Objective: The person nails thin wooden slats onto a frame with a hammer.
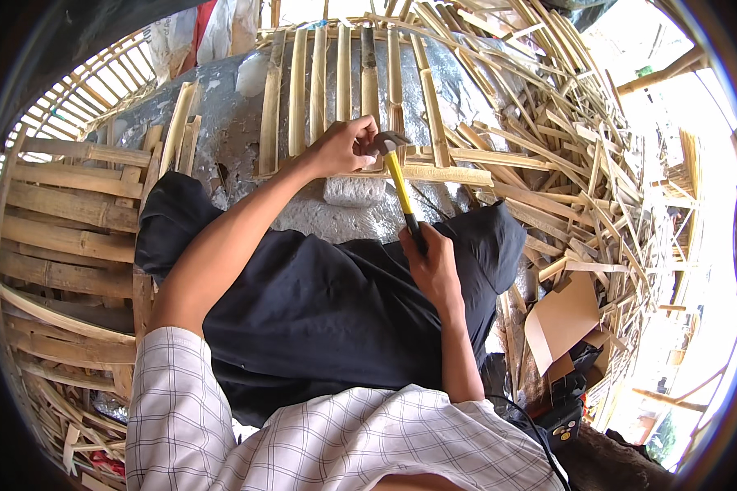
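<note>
My right hand grips a hammer by the black end of its yellow and black handle. The hammer's metal head is up beside the fingers of my left hand. Thumb and fingers of that left hand are pinched together over a bamboo crosspiece; whatever is between them is too small to make out. Several split bamboo slats lie side by side, pointing away from me, with their near ends at the crosspiece. Below the crosspiece sits a pale, rough block.
Loose bamboo strips are heaped along the right. At the left stands a panel of woven bamboo slats. A piece of brown cardboard lies right of my legs, near a black device. Grey, stained ground shows beneath the slats.
</note>
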Demonstrator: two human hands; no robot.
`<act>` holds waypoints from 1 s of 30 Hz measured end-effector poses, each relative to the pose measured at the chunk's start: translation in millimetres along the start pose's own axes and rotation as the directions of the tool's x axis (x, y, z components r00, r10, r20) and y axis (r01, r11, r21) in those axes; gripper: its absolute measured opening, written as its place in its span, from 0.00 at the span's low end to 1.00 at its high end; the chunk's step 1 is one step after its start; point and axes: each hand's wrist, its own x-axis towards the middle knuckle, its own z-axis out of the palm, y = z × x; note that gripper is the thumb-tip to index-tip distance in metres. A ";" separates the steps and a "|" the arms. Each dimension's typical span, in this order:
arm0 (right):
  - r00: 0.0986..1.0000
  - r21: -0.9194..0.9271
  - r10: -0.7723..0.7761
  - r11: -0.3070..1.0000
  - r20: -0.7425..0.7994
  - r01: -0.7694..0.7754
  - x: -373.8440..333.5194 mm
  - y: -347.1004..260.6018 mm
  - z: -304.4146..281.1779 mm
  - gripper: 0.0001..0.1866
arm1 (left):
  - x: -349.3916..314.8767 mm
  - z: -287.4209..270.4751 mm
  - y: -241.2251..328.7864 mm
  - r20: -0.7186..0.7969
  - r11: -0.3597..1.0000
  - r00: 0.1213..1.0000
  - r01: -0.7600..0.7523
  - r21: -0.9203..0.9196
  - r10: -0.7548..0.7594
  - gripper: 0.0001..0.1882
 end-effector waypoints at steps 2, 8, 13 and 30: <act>0.999 0.050 0.033 0.998 -0.013 -0.033 -0.5 -14.0 -2.8 0.13 | -0.4 0.4 -5.4 -0.034 0.998 0.999 -0.020 -0.054 0.018 0.16; 0.999 0.036 0.050 0.998 -0.007 -0.050 -0.4 -8.2 1.2 0.16 | -1.0 1.7 -10.0 -0.026 0.997 0.999 -0.027 -0.073 0.025 0.16; 0.999 0.047 0.030 0.998 -0.010 -0.030 0.1 6.6 2.5 0.15 | -0.4 3.0 -8.4 -0.051 0.999 0.999 -0.012 -0.044 0.010 0.16; 0.998 0.012 0.005 1.000 -0.060 -0.004 0.3 -8.1 -9.6 0.11 | -0.5 1.3 -15.0 -0.019 0.991 1.000 -0.007 -0.134 0.004 0.17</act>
